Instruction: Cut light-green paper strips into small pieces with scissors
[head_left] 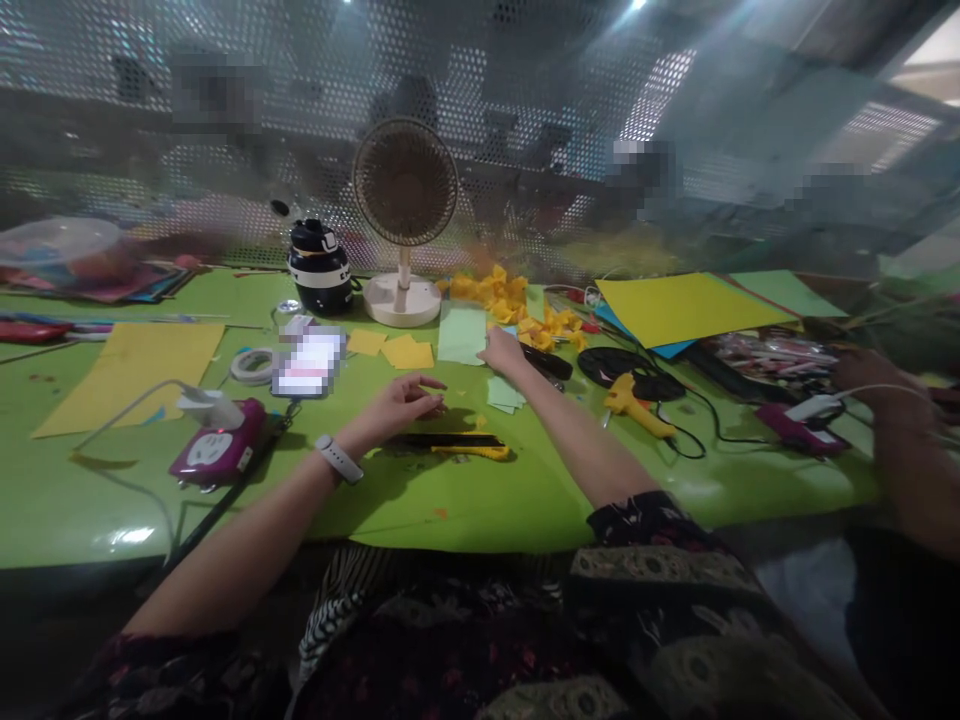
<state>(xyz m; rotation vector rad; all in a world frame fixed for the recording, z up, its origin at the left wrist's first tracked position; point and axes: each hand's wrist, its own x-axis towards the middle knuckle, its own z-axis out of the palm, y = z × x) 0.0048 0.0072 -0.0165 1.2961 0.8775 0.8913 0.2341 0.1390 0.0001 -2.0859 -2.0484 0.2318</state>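
Observation:
My left hand (405,402) hovers over the green table (465,500), fingers loosely curled and apart, holding nothing I can see. Just in front of it lie a black ruler and a yellow utility knife (469,448). My right hand (501,350) reaches farther out and rests on a pale green paper sheet (462,333), fingers bent down onto its edge. A small stack of pale green paper pieces (505,394) lies under my right forearm. Yellow paper squares (406,352) lie between my hands, farther back.
A small desk fan (405,215), a black bottle (321,268), tape roll (253,365), phone (307,362) and purple power strip (217,450) stand left. Yellow paper flowers (517,300), glue gun (634,402), coloured sheets (686,308) and another person's arm (892,420) are right.

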